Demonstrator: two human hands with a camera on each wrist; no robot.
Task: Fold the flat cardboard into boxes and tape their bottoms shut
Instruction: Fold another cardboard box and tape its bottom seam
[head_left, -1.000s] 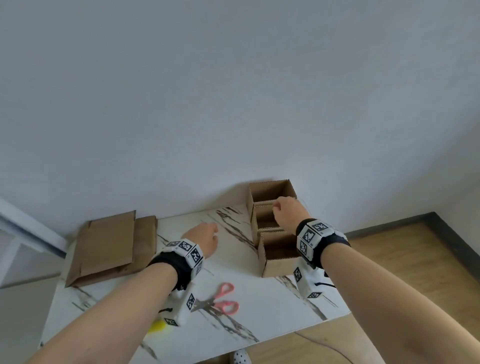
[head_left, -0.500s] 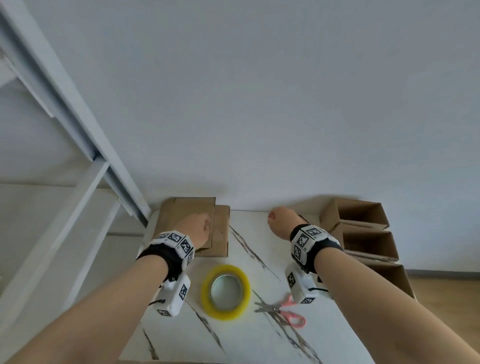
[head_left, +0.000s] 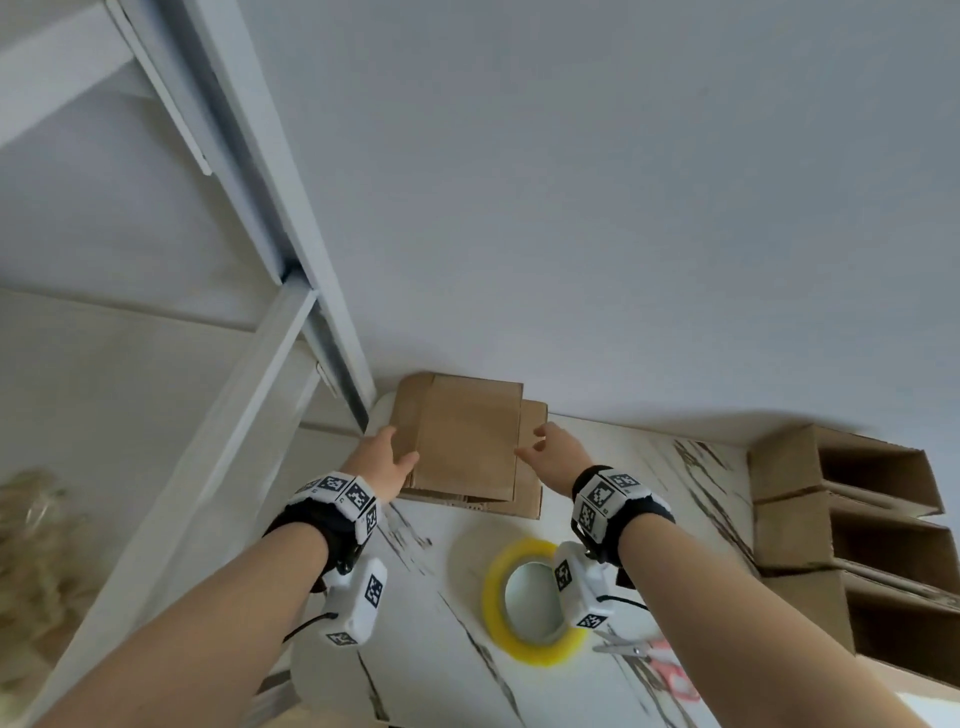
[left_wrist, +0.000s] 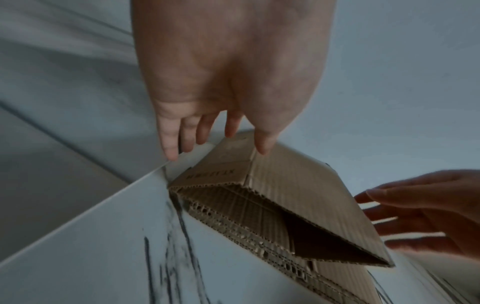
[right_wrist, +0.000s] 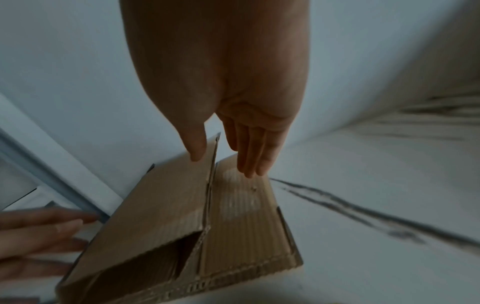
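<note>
The head view looks steeply down from above at the tabletop (head_left: 431, 613) by the far wall. Each wrist view sits close behind its own hand, facing forward along the fingers. All three share the flat cardboard stack (head_left: 467, 441) (left_wrist: 285, 195) (right_wrist: 182, 205).

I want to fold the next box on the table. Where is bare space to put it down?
Bare marble lies between the flat cardboard stack and the tape roll, and left of the roll beside the table edge. The right side is crowded: scissors and folded boxes.
</note>
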